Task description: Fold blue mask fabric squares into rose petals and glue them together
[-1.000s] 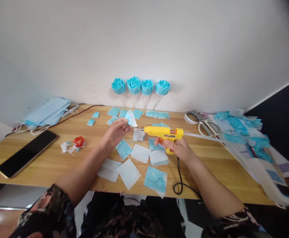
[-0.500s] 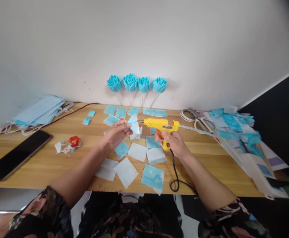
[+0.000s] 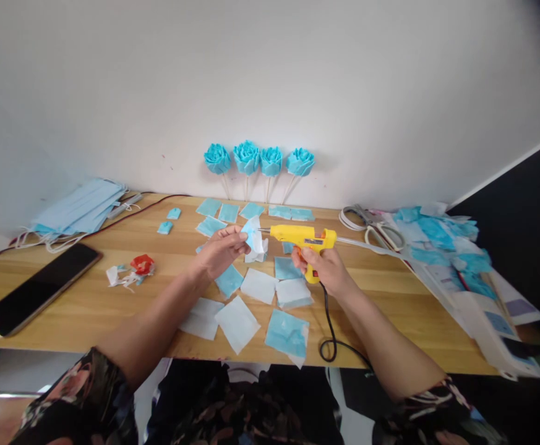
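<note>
My left hand [image 3: 226,250] pinches a small folded light-blue piece [image 3: 252,233] above the middle of the table. My right hand [image 3: 325,269] is wrapped round the handle of a yellow glue gun [image 3: 300,236], which points left. Its metal nozzle meets or nearly meets the piece; actual contact is too small to tell. A clear glue stick [image 3: 367,243] sticks out of the gun's back. Under and around both hands lie several blue and white fabric squares [image 3: 237,324]. A black cord [image 3: 329,327] hangs from the gun's handle.
Several blue flowers on sticks [image 3: 246,157] lean on the wall. Masks [image 3: 77,207], a phone [image 3: 40,287] and red and white scraps [image 3: 142,264] lie left. Scissors [image 3: 383,237], tape, blue scraps [image 3: 430,228] and a white tool lie right.
The whole view has shifted slightly. Both hands, the folded piece and the glue gun keep nearly the same positions relative to each other.
</note>
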The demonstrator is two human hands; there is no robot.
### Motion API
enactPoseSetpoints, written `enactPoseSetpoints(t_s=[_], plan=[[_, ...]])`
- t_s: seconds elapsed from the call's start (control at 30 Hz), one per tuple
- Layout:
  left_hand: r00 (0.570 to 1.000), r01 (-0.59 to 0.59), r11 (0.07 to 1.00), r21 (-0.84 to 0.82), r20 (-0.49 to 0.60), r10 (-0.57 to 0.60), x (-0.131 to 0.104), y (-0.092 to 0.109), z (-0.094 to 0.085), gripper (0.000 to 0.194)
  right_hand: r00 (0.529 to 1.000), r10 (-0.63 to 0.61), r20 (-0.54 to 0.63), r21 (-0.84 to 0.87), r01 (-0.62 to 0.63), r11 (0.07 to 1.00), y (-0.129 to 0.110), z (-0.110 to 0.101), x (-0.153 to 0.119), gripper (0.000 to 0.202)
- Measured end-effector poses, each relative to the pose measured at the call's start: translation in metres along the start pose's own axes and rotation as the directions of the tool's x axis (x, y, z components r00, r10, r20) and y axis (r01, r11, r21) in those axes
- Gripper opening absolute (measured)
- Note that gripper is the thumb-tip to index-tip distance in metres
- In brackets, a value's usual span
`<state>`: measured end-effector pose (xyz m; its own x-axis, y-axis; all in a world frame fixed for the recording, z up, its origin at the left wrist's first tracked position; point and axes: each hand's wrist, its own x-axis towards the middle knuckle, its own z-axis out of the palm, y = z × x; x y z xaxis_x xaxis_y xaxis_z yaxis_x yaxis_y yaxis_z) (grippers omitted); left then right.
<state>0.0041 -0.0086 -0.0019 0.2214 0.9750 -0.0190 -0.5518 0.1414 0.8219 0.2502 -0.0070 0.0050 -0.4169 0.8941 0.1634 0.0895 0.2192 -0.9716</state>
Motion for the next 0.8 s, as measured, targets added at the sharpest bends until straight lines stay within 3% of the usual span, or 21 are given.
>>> enactPoseSetpoints(t_s=[0.17,0.27,0.37,0.5,0.63,0.8], plan=[[1.0,-0.002,1.0,0.002,0.002,0.002,-0.001,0.001,0.001,0.029,0.998,-0.055,0.008,-0.146,0.055,0.988,-0.007,-0.005,-0.002,0.046],[1.0,-0.016,1.0,-0.008,-0.007,0.016,0.0,0.002,0.0,0.029,0.996,-0.073,-0.048,-0.271,0.058,0.961,-0.015,-0.009,-0.004,0.041],[0.999,-0.028,0.999,-0.031,-0.021,0.027,0.001,0.003,-0.001,0.032,0.993,-0.093,-0.072,-0.201,0.076,0.977,-0.016,-0.012,-0.005,0.042],[1.0,-0.026,0.999,-0.029,-0.017,0.025,0.001,0.002,-0.001,0.031,0.994,-0.106,0.008,-0.091,0.106,0.99,-0.01,-0.01,-0.005,0.041],[1.0,-0.019,1.0,-0.022,-0.017,0.018,0.002,0.001,-0.001,0.03,0.992,-0.107,0.072,-0.135,0.116,0.984,-0.006,-0.008,-0.004,0.041],[1.0,-0.015,1.0,-0.017,-0.012,0.015,0.001,0.001,-0.001,0.033,0.993,-0.099,0.065,-0.169,0.109,0.979,-0.007,-0.008,-0.003,0.044]])
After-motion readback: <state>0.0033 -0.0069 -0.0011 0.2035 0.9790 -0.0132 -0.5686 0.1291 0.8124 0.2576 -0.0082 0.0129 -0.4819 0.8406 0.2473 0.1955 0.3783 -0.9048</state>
